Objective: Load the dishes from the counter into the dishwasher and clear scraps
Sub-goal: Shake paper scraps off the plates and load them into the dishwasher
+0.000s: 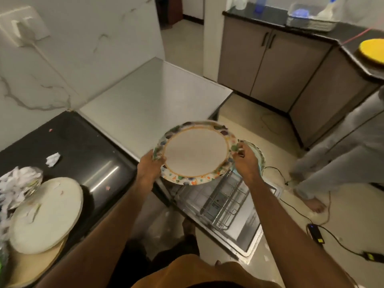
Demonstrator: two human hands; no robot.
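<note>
Both hands hold one floral-rimmed plate point(197, 154) — left hand point(148, 167) curled over its near-left rim, right hand point(246, 161) pinching the right rim. A pale plate point(259, 156) sits just behind the right hand; can't tell if it's gripped. Held plate hangs over the open dishwasher rack point(224, 202). On the left counter point(83, 142) — white plate point(45, 215) with paper scraps on it, crumpled tissue point(53, 159) beyond.
</note>
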